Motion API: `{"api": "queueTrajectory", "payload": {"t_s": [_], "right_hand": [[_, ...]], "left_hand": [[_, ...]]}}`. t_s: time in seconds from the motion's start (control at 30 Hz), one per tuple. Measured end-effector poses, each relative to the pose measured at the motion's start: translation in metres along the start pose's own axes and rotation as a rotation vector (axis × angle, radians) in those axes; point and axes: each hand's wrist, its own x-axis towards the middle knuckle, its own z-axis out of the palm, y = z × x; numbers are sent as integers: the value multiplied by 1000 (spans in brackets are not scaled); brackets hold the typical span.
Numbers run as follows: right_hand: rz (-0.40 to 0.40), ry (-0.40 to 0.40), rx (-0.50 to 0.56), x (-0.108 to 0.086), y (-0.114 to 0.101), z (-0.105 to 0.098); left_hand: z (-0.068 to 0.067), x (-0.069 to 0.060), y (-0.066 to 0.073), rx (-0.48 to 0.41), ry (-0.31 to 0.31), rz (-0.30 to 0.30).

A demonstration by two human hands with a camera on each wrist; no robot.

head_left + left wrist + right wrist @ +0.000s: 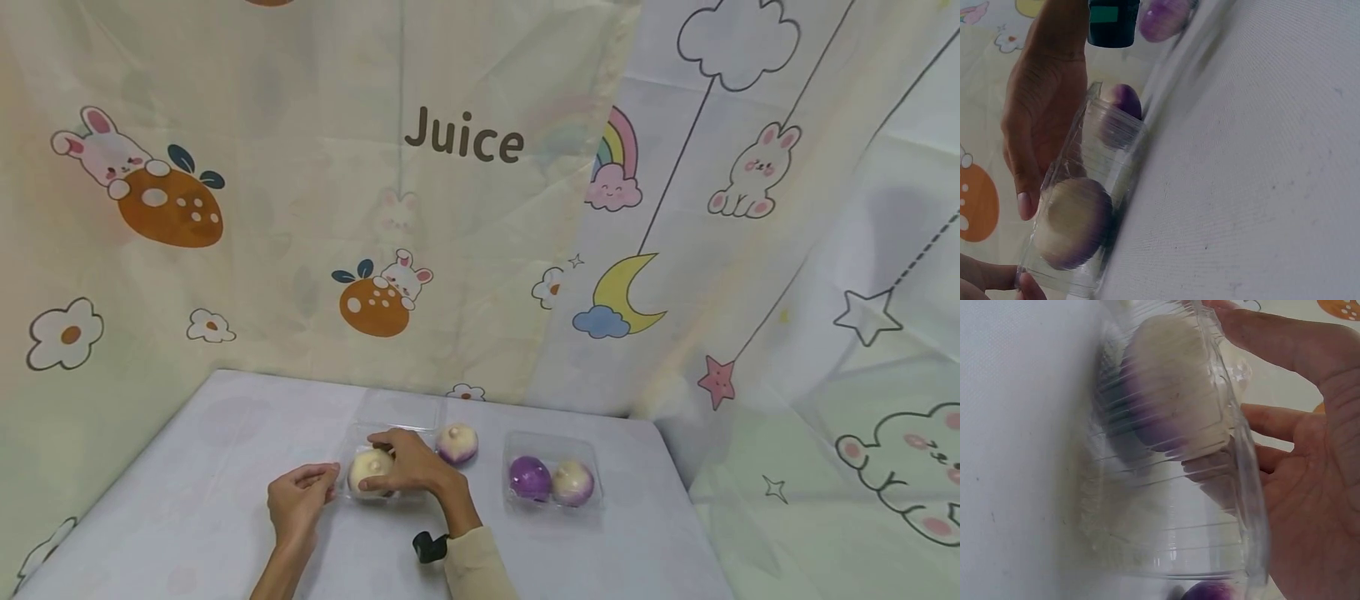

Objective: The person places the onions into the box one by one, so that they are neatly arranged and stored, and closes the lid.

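Note:
A clear plastic clamshell box (411, 493) stands with its lid (397, 408) folded back. Inside its left half sits a round, cream-and-purple turnip-like piece (366, 473) with a small nub on top. My right hand (414, 467) reaches over the box and holds this piece, thumb in front and fingers behind. At the box's left edge, my left hand (294, 504) pinches the rim between thumb and fingers; in the left wrist view those fingertips (1030, 287) show at the corner. A second cream-and-purple piece (457, 443) lies on the table just right of the box.
Farther right, another clear box (551, 442) contains a purple round piece (530, 479) and a cream-and-purple one (573, 483). A black wrist device (430, 547) sits by the right sleeve. Printed cloth (465, 250) hangs behind the white table (630, 533).

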Motion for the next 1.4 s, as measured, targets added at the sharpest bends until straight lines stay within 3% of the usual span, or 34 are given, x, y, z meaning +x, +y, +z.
{"api": "queueTrajectory", "payload": {"t_s": [0.3, 0.63, 0.97, 1.4], "right_hand": [[36, 12, 47, -7, -2, -10], [15, 36, 15, -12, 0, -19], [50, 73, 43, -22, 4, -29], [35, 87, 54, -25, 10, -35]], "left_hand": [[1, 1, -1, 7, 3, -9], [-2, 2, -2, 4, -4, -2], [-1, 1, 0, 8, -2, -7], [-1, 0, 0, -1, -5, -6]]}}
